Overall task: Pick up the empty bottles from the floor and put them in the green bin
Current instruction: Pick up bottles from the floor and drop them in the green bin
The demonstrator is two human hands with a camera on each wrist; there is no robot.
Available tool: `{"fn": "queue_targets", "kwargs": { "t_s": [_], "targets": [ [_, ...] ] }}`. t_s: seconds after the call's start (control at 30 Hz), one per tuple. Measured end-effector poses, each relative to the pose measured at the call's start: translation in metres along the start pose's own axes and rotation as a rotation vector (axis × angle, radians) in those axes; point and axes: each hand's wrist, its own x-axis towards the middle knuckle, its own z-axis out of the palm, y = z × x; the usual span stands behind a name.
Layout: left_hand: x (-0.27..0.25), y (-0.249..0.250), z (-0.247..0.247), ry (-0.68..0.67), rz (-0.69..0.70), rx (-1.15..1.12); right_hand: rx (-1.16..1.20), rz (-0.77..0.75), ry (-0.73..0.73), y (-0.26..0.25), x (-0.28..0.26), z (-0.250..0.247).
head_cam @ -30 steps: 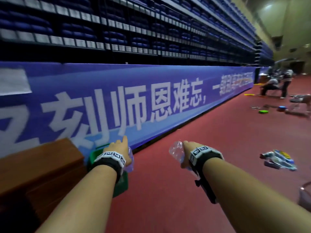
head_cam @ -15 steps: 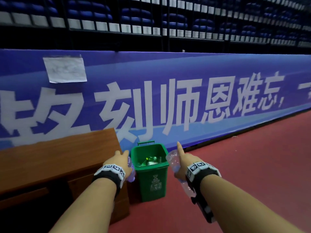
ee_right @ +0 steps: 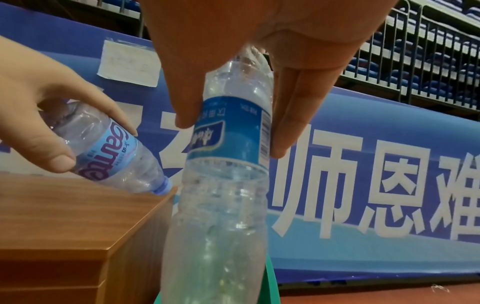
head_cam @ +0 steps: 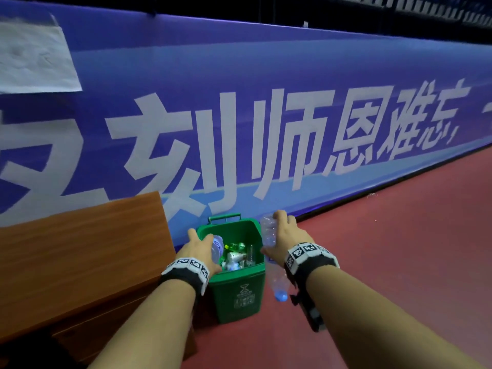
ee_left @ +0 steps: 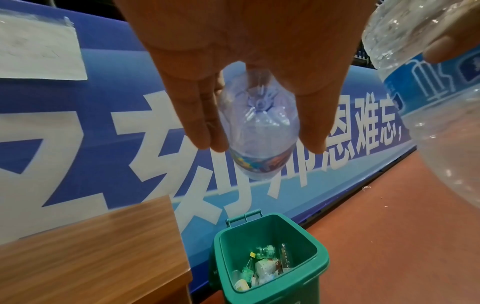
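Observation:
A small green bin (head_cam: 241,299) stands on the red floor against the blue banner, with several bottles inside; it also shows in the left wrist view (ee_left: 320,260). My left hand (head_cam: 205,247) grips a small clear bottle with a light blue label (head_cam: 217,248) (ee_left: 257,133), tilted cap-down over the bin's left rim. My right hand (head_cam: 274,233) grips a longer clear bottle with a blue label (head_cam: 268,231) (ee_right: 228,164), hanging cap-down just beside the bin's right rim. The right wrist view shows the left hand (ee_right: 39,107) and its bottle (ee_right: 109,150).
A brown wooden desk (head_cam: 80,251) stands right beside the bin on the left. The blue banner wall (head_cam: 292,75) runs behind, with a white paper (head_cam: 32,57) taped on it. Red floor (head_cam: 399,262) stretches to the right.
The view has turned left and down onto the bin. Both hands, each still holding its bottle, have moved forward over the bin's rims.

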Motion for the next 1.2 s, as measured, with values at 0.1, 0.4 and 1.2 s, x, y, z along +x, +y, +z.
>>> {"fn": "queue_targets", "kwargs": {
  "t_s": [0.1,0.4,1.2],
  "targets": [
    [0.061,0.014,0.003,-0.019,-0.007,0.012,0.002,-0.013,0.018,0.008,0.064,0.010],
    [0.269,0.047,0.001,-0.071,-0.144,-0.102,0.000,-0.093,-0.133,0.028,0.302,0.036],
    [-0.061,-0.129,-0.039,0.245,-1.226,-0.197,-0.144,-1.089,-0.447,-0.250,0.137,0.094]
  ]
}}
